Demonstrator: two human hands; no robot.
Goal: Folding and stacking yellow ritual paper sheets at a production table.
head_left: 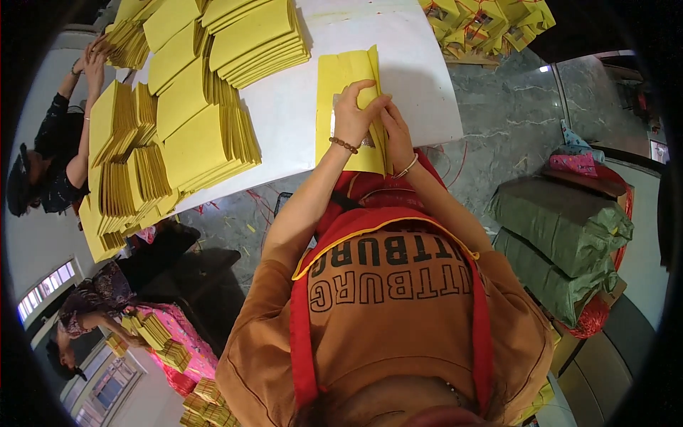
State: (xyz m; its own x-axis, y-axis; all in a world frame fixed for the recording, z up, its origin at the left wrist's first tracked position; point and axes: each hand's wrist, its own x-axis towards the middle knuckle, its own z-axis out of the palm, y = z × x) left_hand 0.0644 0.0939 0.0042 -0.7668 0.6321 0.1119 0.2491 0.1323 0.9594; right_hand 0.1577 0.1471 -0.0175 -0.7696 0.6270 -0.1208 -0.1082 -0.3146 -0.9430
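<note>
A yellow paper sheet (348,65) with a silvery patch lies at the near edge of the white table (284,124), its right side folded up into a standing edge. My left hand (356,112) rests over the sheet's middle, fingers curled, thumb reaching to the raised fold. On the other side of that fold, my right hand (398,139) presses the paper between thumb and fingers. The two hands nearly touch at the fold. The silvery patch is partly hidden beneath my left hand and wrist.
Stacks of folded yellow paper (196,139) cover the table's left side. More yellow bundles (491,25) lie beyond its far right corner. Green wrapped bales (562,220) stand at the right. At the left, one person (53,146) works by the stacks; another (96,299) handles yellow bundles.
</note>
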